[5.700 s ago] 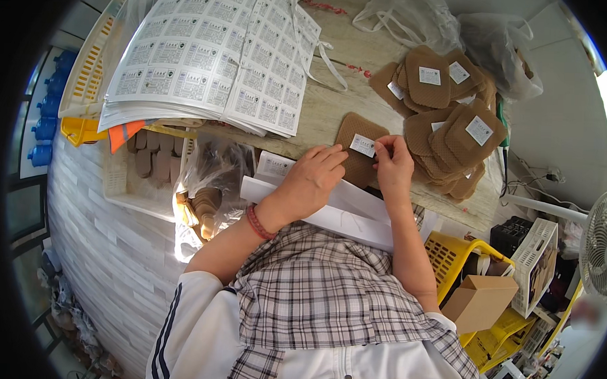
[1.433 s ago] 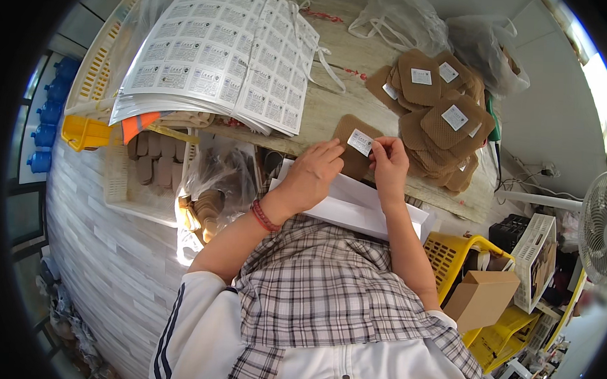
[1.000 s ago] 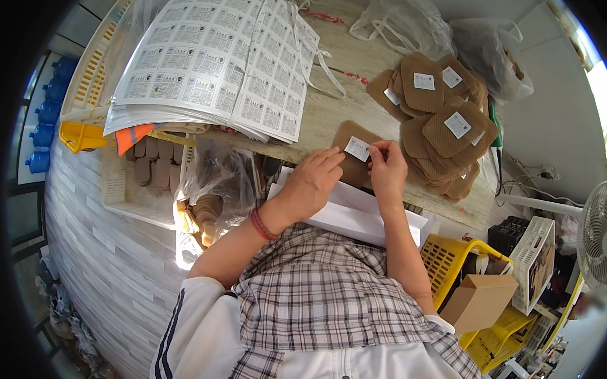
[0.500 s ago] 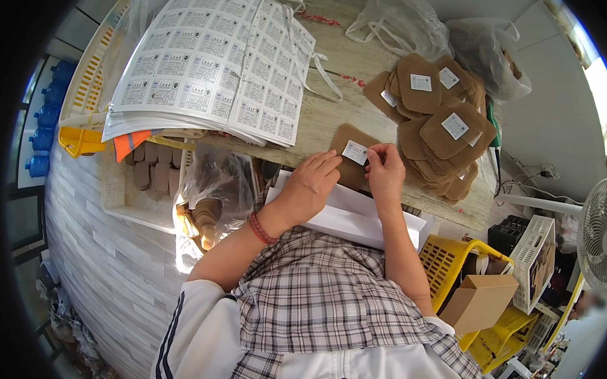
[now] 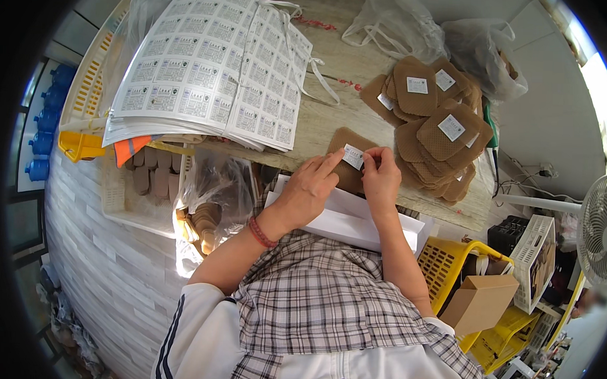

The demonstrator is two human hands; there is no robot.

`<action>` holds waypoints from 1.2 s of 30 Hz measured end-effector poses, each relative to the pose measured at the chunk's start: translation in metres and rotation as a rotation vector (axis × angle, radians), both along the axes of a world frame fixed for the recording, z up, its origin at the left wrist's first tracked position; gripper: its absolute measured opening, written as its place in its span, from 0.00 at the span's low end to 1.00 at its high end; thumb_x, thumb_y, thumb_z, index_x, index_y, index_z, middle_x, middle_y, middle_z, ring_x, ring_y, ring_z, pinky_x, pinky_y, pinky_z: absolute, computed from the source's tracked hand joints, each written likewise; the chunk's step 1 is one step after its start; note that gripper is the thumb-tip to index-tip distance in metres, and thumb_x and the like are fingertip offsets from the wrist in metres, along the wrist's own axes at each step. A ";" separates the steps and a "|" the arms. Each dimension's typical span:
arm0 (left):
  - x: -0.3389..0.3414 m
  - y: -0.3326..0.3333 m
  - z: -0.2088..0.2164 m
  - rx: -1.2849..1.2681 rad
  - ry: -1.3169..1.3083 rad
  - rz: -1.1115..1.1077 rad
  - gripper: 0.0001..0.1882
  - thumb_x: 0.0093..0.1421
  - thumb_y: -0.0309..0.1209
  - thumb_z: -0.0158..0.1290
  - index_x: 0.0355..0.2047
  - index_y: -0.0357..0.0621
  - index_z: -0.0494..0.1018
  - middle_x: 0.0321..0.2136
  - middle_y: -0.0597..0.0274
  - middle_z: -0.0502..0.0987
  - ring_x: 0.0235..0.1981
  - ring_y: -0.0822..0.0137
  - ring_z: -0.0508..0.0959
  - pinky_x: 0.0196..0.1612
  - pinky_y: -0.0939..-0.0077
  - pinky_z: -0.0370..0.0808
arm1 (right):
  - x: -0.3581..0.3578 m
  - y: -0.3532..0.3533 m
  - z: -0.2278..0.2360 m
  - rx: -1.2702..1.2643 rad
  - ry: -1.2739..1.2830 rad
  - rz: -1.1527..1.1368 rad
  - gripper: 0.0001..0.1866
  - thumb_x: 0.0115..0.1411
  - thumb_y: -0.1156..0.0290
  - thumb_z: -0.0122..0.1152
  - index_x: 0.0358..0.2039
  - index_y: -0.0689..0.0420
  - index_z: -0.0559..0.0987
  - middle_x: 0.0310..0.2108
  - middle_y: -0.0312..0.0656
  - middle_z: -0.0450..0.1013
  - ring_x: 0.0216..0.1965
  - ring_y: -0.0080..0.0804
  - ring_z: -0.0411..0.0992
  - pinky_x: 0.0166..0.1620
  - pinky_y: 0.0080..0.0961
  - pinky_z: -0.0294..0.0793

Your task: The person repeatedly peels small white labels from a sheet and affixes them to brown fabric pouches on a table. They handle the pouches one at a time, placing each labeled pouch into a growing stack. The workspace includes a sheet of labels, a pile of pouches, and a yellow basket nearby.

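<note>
A brown textured pad with rounded corners [image 5: 344, 137] lies at the table's front edge, a small white printed label [image 5: 353, 156] on it. My left hand [image 5: 304, 195] rests over the pad's left side, index finger stretched out onto the label's left end and the other fingers loosely bent. With thumb and forefinger, my right hand [image 5: 383, 180] pinches the label's right end. Whether the label's underside is fully stuck down cannot be seen. To the right, similar brown pads [image 5: 434, 135] lie in overlapping piles, several bearing white labels.
A thick stack of printed label sheets [image 5: 207, 66] covers the table's left side. White paper [image 5: 342, 221] lies between my body and the table edge. Clear plastic bags [image 5: 399, 26] sit at the back. Yellow crates [image 5: 441, 268] and a fan [image 5: 600, 226] stand at right.
My left index finger has reached further onto the label's left end. My right hand keeps its pinch at the right end. The whole view has shifted slightly.
</note>
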State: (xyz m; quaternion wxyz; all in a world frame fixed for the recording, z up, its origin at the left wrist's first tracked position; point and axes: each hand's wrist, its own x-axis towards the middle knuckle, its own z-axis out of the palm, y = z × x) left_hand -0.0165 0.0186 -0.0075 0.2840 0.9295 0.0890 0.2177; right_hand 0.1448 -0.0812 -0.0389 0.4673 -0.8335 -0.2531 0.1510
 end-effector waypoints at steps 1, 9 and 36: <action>0.000 0.000 -0.001 0.010 -0.003 -0.004 0.04 0.56 0.21 0.47 0.29 0.31 0.71 0.58 0.38 0.71 0.57 0.40 0.72 0.60 0.53 0.69 | 0.000 0.000 -0.001 0.003 -0.008 0.002 0.03 0.61 0.75 0.62 0.33 0.59 0.77 0.26 0.46 0.78 0.27 0.42 0.77 0.33 0.35 0.75; 0.001 0.000 -0.004 0.042 0.002 -0.014 0.05 0.55 0.21 0.47 0.29 0.31 0.71 0.55 0.40 0.74 0.59 0.41 0.71 0.63 0.51 0.67 | -0.007 0.000 0.007 0.036 -0.187 0.032 0.03 0.61 0.75 0.62 0.33 0.59 0.76 0.27 0.46 0.77 0.28 0.44 0.78 0.33 0.36 0.75; 0.000 -0.007 -0.012 0.059 0.019 0.021 0.06 0.57 0.21 0.46 0.30 0.31 0.72 0.55 0.42 0.74 0.60 0.43 0.69 0.63 0.52 0.66 | -0.001 -0.004 0.013 -0.013 -0.811 0.034 0.18 0.57 0.74 0.64 0.49 0.51 0.79 0.47 0.44 0.72 0.45 0.43 0.72 0.45 0.39 0.74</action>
